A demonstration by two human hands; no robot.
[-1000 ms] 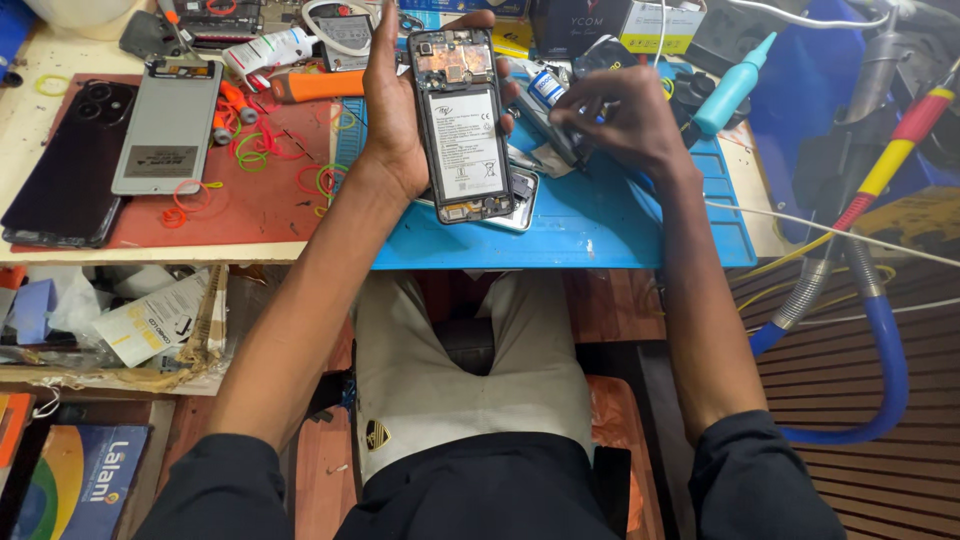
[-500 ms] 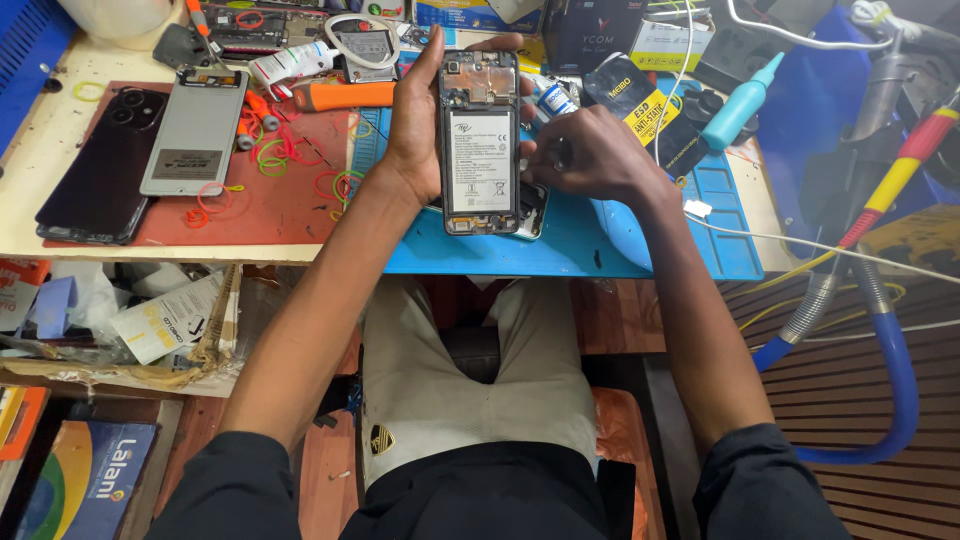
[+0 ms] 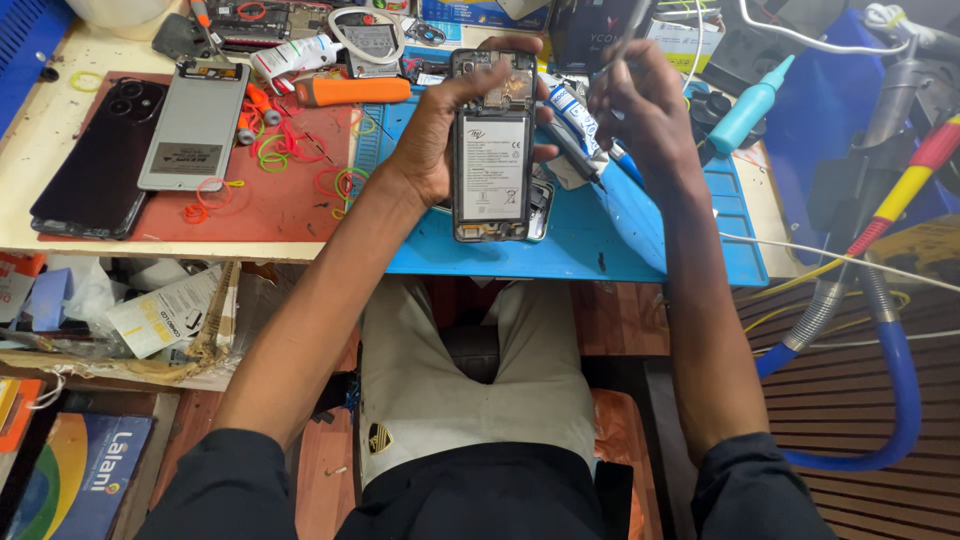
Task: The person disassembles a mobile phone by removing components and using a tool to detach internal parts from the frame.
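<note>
The left hand [image 3: 440, 140] is gripping an opened phone [image 3: 491, 150] with its back cover off, fingers wrapping one long edge and the thumb pressing the other, holding it up above the blue work mat [image 3: 640, 235]; the phone's long axis is running straight away from the person, camera end far, charging end near, the pale battery facing up at the head camera; the right hand [image 3: 645, 115] is hovering just to the right of it, pinched round a thin metal tool [image 3: 632, 28] whose upper end is poking out above the fingers, though I cannot tell where its working tip is pointing; so the phone is lying to the left of the tool hand, near but apart from it, and the right hand is the nearer free one to the phone's upper right corner; under the held phone another phone part [image 3: 538, 205] is resting on the mat; a white glue tube [image 3: 572, 112] is lying between the two hands; off to the left, on the red mat [image 3: 290, 205], a grey phone back [image 3: 195, 125] is sitting beside a dark phone [image 3: 95, 155], with coloured rubber bands [image 3: 275, 155] scattered about and an orange-handled tool [image 3: 350, 91] lying crosswise.
</note>
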